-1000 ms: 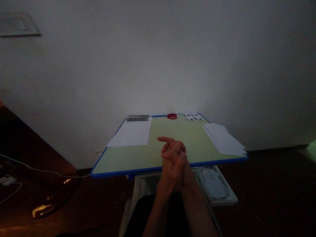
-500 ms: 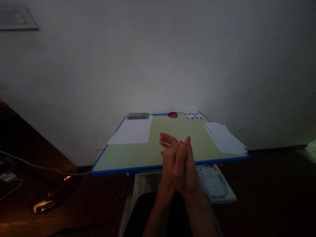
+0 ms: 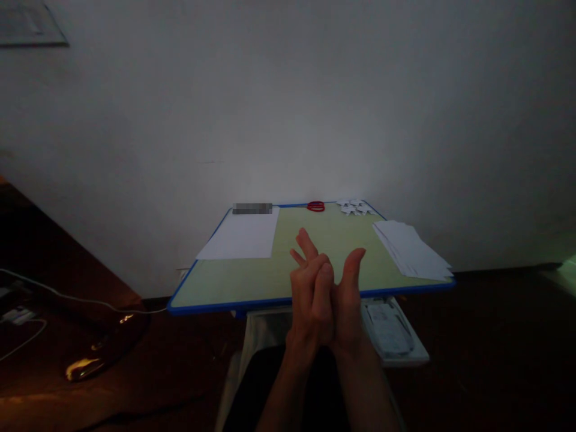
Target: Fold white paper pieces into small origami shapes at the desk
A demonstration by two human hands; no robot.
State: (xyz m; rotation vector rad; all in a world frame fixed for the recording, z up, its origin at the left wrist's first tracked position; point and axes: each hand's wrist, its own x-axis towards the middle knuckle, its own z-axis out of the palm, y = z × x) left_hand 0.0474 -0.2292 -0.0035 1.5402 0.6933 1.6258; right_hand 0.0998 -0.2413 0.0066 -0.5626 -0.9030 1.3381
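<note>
left hand (image 3: pixel 312 300) kinda pressed against opened-up, thumb-out right hand (image 3: pixel 350 309), left's grip can't be told, white sheet (image 3: pixel 243 237) laid ahead-left, paper stack (image 3: pixel 410 249) ahead-right, red-handled scissors (image 3: pixel 315 206) parked farther ahead on tabletop (image 3: pixel 238 285)

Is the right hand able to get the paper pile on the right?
Probably yes: the right hand is against the left hand, but only green tabletop shows between it and the paper pile.
</note>
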